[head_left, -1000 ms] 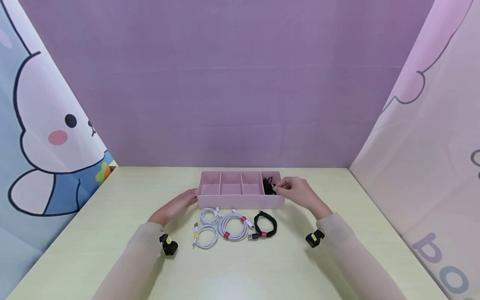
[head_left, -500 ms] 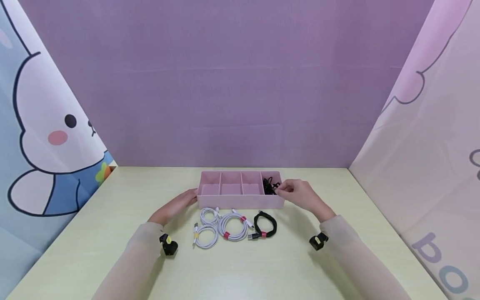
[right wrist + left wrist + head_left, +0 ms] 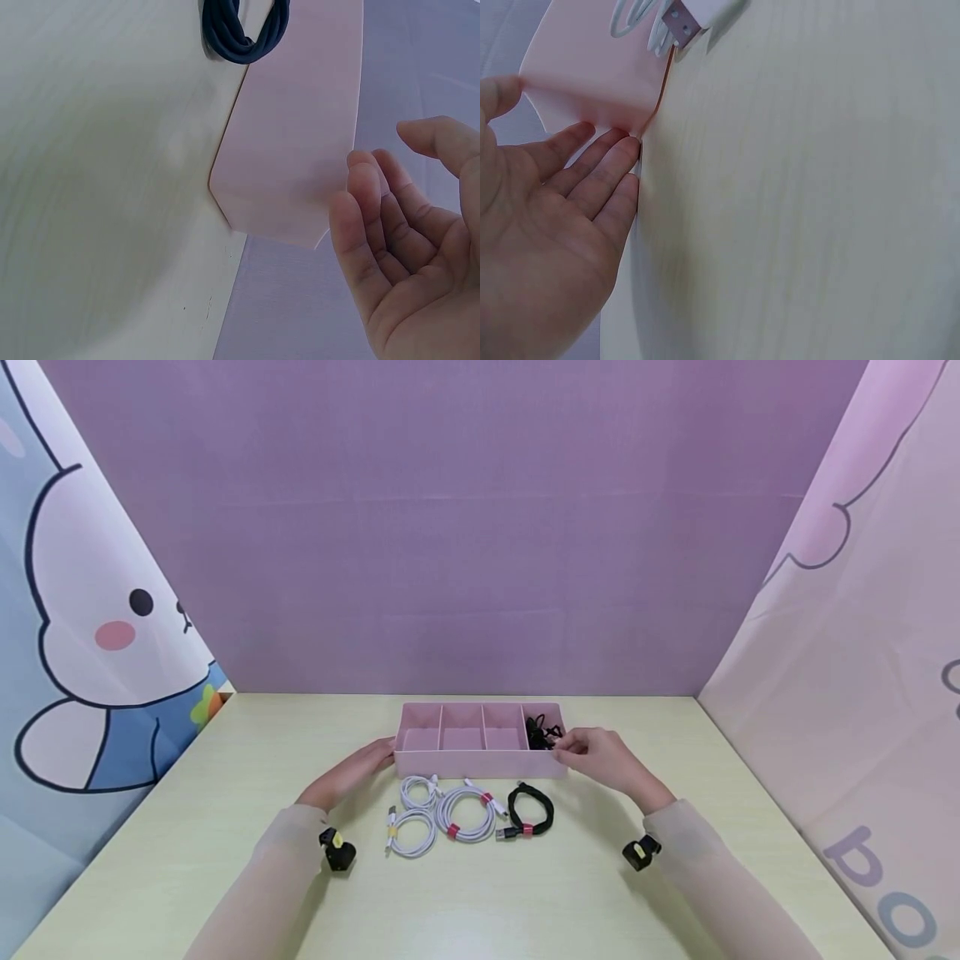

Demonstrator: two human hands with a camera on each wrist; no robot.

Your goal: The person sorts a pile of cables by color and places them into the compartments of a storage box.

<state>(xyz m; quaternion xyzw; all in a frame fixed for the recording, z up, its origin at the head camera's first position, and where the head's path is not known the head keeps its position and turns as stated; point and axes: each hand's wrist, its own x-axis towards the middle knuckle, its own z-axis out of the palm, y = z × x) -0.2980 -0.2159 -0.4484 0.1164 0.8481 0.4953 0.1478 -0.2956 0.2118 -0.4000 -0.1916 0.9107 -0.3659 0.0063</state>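
Observation:
A pink box with a row of compartments (image 3: 480, 764) stands on the table. My left hand (image 3: 356, 768) rests its fingertips against the box's left end; in the left wrist view the thumb touches the box's edge and the fingers (image 3: 604, 176) are extended. Dark cable (image 3: 536, 735) lies bunched in the rightmost compartment. At that compartment's front right corner is my right hand (image 3: 600, 758). The right wrist view shows its thumb apart from loosely bent fingers (image 3: 366, 195) near the rim, with nothing between them.
In front of the box lie a coiled black cable (image 3: 531, 810) with a red tie and white cable coils: a large one (image 3: 465, 837), a small one (image 3: 408, 802) and one with a yellow tie (image 3: 411, 852). A purple backdrop (image 3: 480, 568) rises behind the table (image 3: 480, 910).
My right hand has drawn back slightly to the right and down, away from the dark cable, showing more of it. The left hand and the box have stayed put.

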